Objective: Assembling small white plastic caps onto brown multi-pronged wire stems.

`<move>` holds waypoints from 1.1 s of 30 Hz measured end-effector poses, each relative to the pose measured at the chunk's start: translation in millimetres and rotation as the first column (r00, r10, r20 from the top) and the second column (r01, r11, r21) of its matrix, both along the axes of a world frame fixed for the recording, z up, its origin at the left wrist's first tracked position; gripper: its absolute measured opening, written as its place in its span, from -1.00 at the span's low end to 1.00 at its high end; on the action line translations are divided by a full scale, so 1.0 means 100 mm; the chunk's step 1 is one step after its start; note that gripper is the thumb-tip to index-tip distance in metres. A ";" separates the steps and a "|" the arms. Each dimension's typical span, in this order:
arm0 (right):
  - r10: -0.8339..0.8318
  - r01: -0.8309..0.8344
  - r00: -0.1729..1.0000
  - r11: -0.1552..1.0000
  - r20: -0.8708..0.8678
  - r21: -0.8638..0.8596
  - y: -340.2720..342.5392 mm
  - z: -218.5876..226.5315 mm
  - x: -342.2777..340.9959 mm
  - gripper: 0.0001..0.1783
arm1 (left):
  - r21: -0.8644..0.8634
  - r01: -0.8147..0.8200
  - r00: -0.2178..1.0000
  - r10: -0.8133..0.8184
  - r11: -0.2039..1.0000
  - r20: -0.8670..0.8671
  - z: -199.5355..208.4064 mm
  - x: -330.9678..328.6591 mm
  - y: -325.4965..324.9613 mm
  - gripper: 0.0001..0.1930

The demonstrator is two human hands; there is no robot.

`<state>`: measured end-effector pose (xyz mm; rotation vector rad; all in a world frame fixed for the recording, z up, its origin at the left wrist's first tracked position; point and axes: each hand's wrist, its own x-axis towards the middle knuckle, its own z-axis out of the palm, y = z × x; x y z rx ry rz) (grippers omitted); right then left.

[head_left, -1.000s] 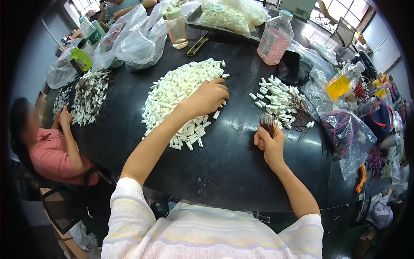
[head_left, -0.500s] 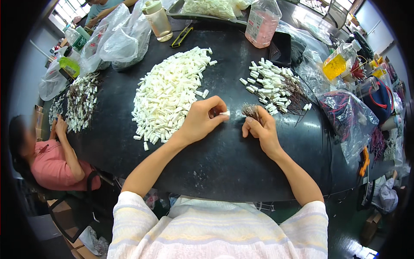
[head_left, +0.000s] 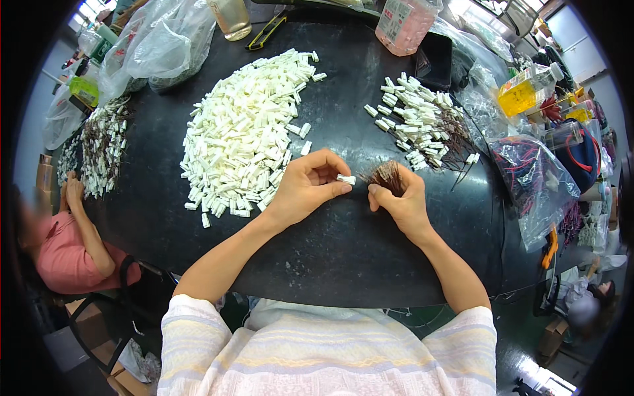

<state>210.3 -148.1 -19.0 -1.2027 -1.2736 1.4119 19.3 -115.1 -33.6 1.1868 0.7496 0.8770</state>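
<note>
Between thumb and fingertips, my left hand [head_left: 305, 186] pinches a small white plastic connector housing [head_left: 345, 179]. My right hand [head_left: 407, 204] is closed round a bundle of thin brown wires [head_left: 387, 177], whose tips fan out toward the housing. Whether a wire tip touches the housing is too small to tell. A big heap of loose white housings [head_left: 241, 132] lies beside and beyond my left hand. Beyond my right hand is a smaller pile of white housings with brown wires [head_left: 422, 125] attached.
On the black table [head_left: 317, 264] are a yellow utility knife [head_left: 267, 32], a bottle of pink liquid [head_left: 404, 26], a dark flat tray [head_left: 434, 61] and plastic bags [head_left: 168, 56]. At the left, a person in a pink top [head_left: 79, 254] works beside another wired pile [head_left: 104, 148].
My hands have come closer together, and the wire tips now point at the housing in my left hand. The whole view has shifted slightly, moving the heaps up and left.
</note>
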 end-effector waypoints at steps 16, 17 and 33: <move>-0.018 0.020 0.999 0.999 0.040 -0.048 0.01 0.07 0.02 -0.97 | -0.046 -0.043 0.999 0.044 0.998 0.022 0.02 -0.03 -0.02 -0.83; -0.032 0.034 0.999 0.998 0.039 -0.053 0.01 0.07 0.02 -0.96 | -0.049 -0.043 0.999 0.044 0.998 0.023 0.02 -0.03 -0.02 -0.83; -0.034 0.035 0.998 0.999 0.054 -0.024 0.00 -0.02 0.03 -0.97 | 0.136 -0.107 0.991 0.116 0.985 -0.063 -0.06 0.01 -0.07 -0.86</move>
